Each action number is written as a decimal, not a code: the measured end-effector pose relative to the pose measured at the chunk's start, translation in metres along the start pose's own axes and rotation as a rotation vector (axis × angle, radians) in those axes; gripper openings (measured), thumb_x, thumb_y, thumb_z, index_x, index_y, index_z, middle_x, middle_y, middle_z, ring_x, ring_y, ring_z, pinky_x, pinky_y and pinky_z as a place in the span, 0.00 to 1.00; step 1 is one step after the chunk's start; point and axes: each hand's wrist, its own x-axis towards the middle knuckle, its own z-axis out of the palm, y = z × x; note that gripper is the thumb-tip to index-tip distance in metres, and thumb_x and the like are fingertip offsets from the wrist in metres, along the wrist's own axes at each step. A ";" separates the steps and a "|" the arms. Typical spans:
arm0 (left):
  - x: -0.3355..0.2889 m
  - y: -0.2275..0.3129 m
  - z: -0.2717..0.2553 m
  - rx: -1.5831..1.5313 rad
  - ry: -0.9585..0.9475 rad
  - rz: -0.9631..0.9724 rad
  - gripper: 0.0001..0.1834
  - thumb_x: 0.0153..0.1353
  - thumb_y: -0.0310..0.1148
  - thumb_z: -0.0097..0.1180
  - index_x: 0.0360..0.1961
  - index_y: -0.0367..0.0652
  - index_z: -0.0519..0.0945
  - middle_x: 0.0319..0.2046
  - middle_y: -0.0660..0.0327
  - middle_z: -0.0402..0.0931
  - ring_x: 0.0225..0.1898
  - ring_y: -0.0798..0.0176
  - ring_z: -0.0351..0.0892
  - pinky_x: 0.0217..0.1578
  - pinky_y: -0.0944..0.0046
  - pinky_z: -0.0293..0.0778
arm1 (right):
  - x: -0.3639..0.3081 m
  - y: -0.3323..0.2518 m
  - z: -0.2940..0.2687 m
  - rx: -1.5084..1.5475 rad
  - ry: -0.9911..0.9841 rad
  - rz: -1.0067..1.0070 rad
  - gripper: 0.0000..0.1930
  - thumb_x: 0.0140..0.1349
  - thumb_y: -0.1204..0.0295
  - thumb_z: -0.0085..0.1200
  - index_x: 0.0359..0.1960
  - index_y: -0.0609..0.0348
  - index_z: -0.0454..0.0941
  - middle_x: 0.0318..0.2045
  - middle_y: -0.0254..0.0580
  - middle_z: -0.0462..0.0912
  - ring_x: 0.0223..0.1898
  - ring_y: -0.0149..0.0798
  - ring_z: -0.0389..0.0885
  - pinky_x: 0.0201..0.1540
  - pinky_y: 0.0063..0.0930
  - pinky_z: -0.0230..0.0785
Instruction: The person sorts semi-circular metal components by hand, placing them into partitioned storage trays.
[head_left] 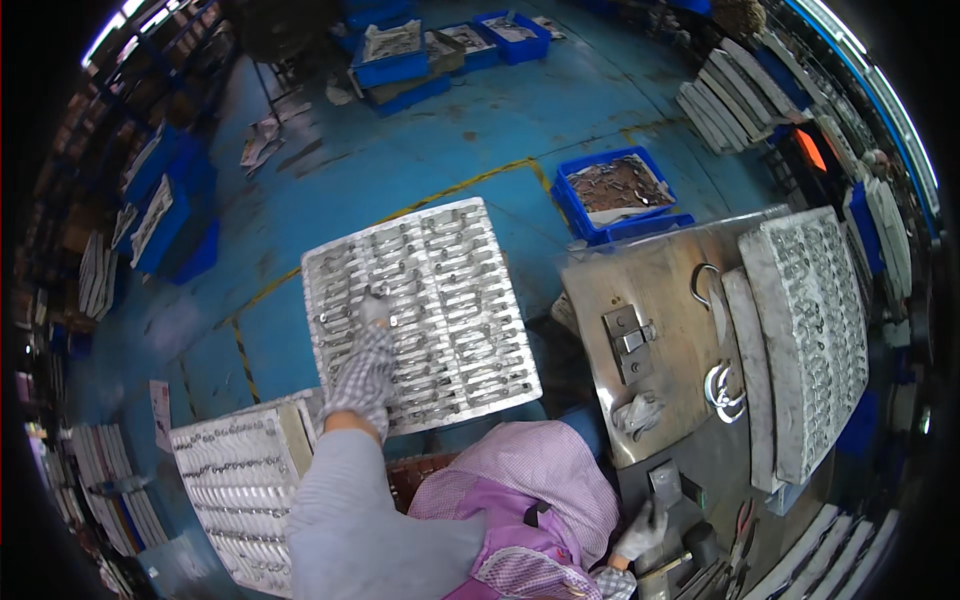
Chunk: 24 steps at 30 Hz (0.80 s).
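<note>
White, tilted side tray sits at my lower left, rows of small metal pieces lining its face. Beside it my left forearm reaches forward, and my gloved left hand is over the large tray, among its columns of shiny metal parts. Those parts lie beneath and around my fingers, many of them to the right; the fingers look slightly bent, but I cannot tell whether they have hold of one. Beyond, to the right, a blue bin stands on the floor. Nearer, the table carries a steel fixture. At its lower left is my gloved right hand, fingers partly curled; I cannot tell what, if anything, they grip. Pliers lie to its right, and filled trays stand farthest right.
</note>
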 end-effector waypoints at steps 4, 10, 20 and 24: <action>-0.049 0.018 0.023 -0.463 0.083 0.294 0.19 0.70 0.34 0.53 0.58 0.34 0.79 0.47 0.44 0.84 0.46 0.47 0.85 0.49 0.52 0.79 | 0.012 0.066 -0.004 0.363 0.364 0.430 0.12 0.69 0.73 0.58 0.48 0.68 0.85 0.44 0.49 0.87 0.42 0.42 0.84 0.50 0.36 0.75; -0.312 0.307 -0.045 -0.688 -0.410 1.405 0.19 0.58 0.29 0.61 0.52 0.43 0.85 0.36 0.56 0.83 0.36 0.53 0.84 0.37 0.55 0.78 | 0.022 0.065 0.012 0.026 0.318 0.415 0.13 0.68 0.69 0.57 0.48 0.64 0.85 0.46 0.49 0.86 0.47 0.45 0.84 0.55 0.36 0.73; -0.322 0.567 0.121 0.072 -0.315 1.265 0.16 0.63 0.42 0.58 0.46 0.45 0.87 0.49 0.47 0.82 0.53 0.46 0.81 0.54 0.52 0.77 | 0.010 0.073 0.010 0.053 0.425 0.338 0.09 0.61 0.76 0.60 0.42 0.56 0.87 0.40 0.45 0.85 0.42 0.47 0.84 0.46 0.36 0.75; -0.345 0.537 0.070 -0.012 -0.728 1.197 0.19 0.59 0.41 0.63 0.48 0.40 0.85 0.44 0.45 0.84 0.48 0.46 0.84 0.51 0.51 0.78 | 0.005 0.077 -0.003 0.115 0.351 0.401 0.09 0.63 0.77 0.60 0.44 0.60 0.87 0.42 0.48 0.86 0.44 0.46 0.84 0.50 0.34 0.74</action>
